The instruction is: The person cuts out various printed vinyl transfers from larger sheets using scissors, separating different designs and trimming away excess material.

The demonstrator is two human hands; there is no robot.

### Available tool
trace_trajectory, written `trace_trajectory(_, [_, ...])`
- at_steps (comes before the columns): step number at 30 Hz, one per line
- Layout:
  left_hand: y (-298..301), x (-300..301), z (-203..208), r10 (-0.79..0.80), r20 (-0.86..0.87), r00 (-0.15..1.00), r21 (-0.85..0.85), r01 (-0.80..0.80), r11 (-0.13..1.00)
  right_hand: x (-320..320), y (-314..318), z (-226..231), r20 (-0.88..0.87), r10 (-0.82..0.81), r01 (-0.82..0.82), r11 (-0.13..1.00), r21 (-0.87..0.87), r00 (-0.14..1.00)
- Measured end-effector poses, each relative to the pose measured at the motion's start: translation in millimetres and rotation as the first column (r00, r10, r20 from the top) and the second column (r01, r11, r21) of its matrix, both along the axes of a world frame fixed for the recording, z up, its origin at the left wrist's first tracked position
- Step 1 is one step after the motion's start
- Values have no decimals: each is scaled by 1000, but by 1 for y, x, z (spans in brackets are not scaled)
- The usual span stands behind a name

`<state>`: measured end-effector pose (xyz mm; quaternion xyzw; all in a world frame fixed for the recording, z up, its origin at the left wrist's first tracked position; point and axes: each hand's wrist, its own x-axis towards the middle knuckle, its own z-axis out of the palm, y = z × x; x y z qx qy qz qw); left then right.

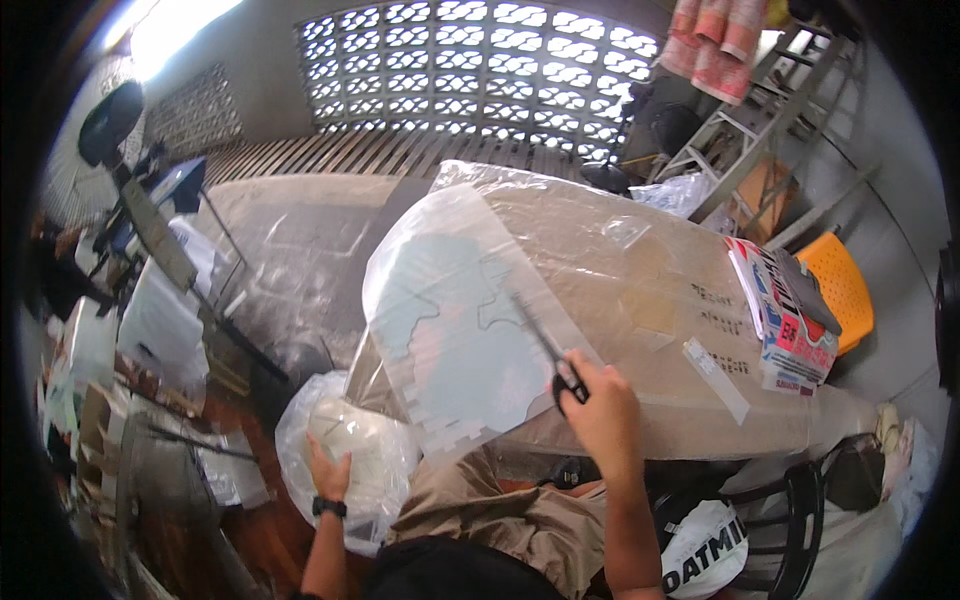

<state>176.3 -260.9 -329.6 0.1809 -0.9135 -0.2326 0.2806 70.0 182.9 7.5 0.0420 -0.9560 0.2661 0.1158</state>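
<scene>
My right hand [604,402] grips black-handled scissors [545,345], their blades pointing up and left over a sheet. That translucent sheet [470,400] has dark curved lines drawn on it, and a pale blue-green shape shows in or through it. It lies at a slant across the near left edge of the table [640,270], its lower corner hanging over my lap. My left hand [328,468], below a dark wristwatch, is beside a clear plastic bag [385,440] with something pale inside. Its thumb and fingers are apart, and it seems to touch the bag.
Folded newspapers [785,315] lie at the table's right end, before an orange plastic chair [838,290]. A ladder [765,125] leans at the back right. A dark chair [800,525] holds a white printed bag [705,550]. Shelving and a slanted post [160,235] stand left.
</scene>
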Motion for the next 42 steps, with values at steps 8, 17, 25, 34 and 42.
trace_trajectory(8, [158, -29, 300, -465, -314, 828, 71, 509, 858, 55, -28, 4, 92, 65, -22, 912, -410, 994])
trace_trajectory(17, [174, -144, 293, -764, 280, 581, -155, 813, 561, 169, 4, -56, 311, 504, 224, 227, -948, 806])
trace_trajectory(25, [189, -125, 307, -795, 272, 542, -103, 838, 536, 153, -17, -51, 383, 508, 240, 326, -915, 771])
trace_trajectory(34, [195, -98, 295, -743, 259, 617, -158, 786, 597, 169, -30, -27, 434, 481, 228, 428, -875, 762])
trace_trajectory(42, [199, -101, 291, -719, 213, 662, -182, 750, 636, 160, -43, -53, 350, 412, 235, 304, -923, 841])
